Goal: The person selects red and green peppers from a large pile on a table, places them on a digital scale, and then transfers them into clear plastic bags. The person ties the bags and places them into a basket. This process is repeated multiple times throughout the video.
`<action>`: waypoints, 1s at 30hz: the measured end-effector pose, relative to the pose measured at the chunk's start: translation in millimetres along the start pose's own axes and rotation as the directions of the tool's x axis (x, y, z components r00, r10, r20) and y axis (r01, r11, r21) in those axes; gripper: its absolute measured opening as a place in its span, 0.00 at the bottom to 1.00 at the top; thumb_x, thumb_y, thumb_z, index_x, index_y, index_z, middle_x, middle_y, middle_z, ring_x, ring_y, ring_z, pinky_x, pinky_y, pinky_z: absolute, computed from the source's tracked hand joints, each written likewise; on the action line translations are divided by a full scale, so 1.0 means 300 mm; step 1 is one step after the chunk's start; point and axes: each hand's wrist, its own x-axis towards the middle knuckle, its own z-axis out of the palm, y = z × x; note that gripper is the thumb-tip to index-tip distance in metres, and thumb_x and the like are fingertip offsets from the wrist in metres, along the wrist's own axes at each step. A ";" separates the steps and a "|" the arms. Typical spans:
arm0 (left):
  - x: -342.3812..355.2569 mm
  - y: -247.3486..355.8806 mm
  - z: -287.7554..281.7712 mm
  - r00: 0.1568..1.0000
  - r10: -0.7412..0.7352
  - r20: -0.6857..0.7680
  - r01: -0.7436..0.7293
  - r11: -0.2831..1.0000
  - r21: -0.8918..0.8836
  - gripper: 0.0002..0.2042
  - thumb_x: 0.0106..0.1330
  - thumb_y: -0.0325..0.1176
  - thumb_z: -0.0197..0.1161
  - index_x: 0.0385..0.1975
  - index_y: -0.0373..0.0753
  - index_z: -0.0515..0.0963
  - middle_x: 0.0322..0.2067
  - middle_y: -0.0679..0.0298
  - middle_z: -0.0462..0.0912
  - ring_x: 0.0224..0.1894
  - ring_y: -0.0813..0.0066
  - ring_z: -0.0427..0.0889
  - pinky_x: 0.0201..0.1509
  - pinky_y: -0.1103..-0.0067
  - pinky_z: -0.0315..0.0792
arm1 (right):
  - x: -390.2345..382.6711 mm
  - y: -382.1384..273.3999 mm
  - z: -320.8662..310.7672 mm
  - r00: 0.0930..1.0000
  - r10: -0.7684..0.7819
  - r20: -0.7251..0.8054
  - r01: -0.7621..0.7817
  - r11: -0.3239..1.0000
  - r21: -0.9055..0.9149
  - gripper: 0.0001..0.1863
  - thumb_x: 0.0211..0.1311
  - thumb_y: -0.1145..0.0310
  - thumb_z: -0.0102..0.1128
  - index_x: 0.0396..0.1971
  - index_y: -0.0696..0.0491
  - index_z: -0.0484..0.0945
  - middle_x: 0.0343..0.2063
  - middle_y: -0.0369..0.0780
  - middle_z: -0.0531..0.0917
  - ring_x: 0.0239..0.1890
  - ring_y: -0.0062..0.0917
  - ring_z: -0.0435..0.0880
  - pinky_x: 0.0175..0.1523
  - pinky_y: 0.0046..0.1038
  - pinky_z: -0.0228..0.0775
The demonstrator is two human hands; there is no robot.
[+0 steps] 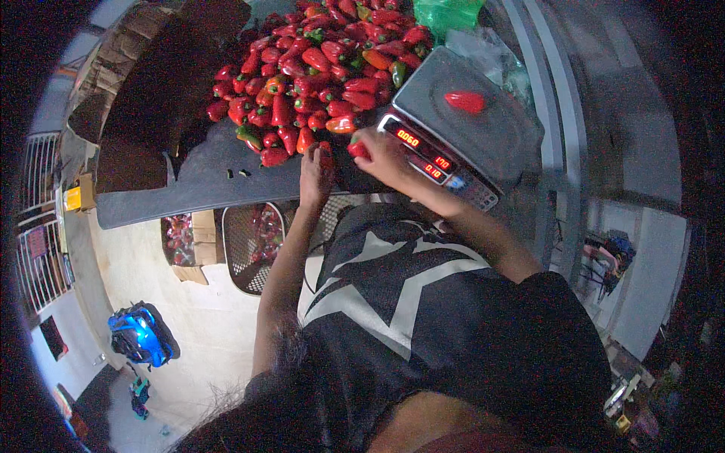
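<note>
A big heap of red peppers (313, 75), some partly green or orange, covers the far middle of the dark table. At the heap's near edge, my left hand (315, 180) has its fingers closed round a red pepper (326, 155), which they partly hide. To its right my right hand (383, 160) grips another red pepper (358, 150), its end showing past the fingers. Just beyond that hand stands a digital scale (419, 84) with lit red figures. One red pepper (464, 101) lies alone on its metal plate.
Green plastic bag (447, 16) and clear plastic (483, 57) lie behind the scale. An open cardboard box (124, 143) stands at the left. Below the table edge are a plastic basket (236, 249) and a carton (205, 238) with red contents. A blue bag (142, 334) rests on the floor.
</note>
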 end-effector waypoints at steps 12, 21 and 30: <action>0.009 -0.017 0.052 0.992 0.125 -0.011 -0.123 0.989 0.085 0.27 0.48 0.26 0.64 0.52 0.43 0.68 0.55 0.52 0.66 0.56 0.51 0.66 0.58 0.66 0.65 | -0.190 0.281 -0.612 0.693 0.538 -0.479 -0.677 0.714 -0.178 0.25 0.48 0.60 0.66 0.44 0.55 0.69 0.41 0.48 0.75 0.44 0.42 0.76 0.47 0.37 0.67; 0.013 0.022 0.066 0.997 0.030 -0.073 -0.038 0.994 -0.105 0.22 0.54 0.26 0.64 0.50 0.39 0.71 0.46 0.56 0.75 0.47 0.64 0.76 0.54 0.74 0.68 | -0.226 0.445 -0.589 0.796 0.358 -0.488 -0.521 0.815 -0.253 0.28 0.51 0.58 0.65 0.49 0.56 0.69 0.44 0.49 0.72 0.44 0.40 0.75 0.48 0.34 0.68; 0.024 0.111 0.018 0.991 -0.095 -0.089 0.050 0.910 -0.411 0.20 0.58 0.28 0.63 0.51 0.37 0.71 0.47 0.62 0.76 0.49 0.75 0.74 0.54 0.79 0.67 | -0.262 0.396 -0.726 0.776 0.466 -0.425 -0.540 0.839 -0.065 0.21 0.59 0.60 0.59 0.49 0.53 0.70 0.47 0.44 0.76 0.39 0.33 0.79 0.43 0.30 0.70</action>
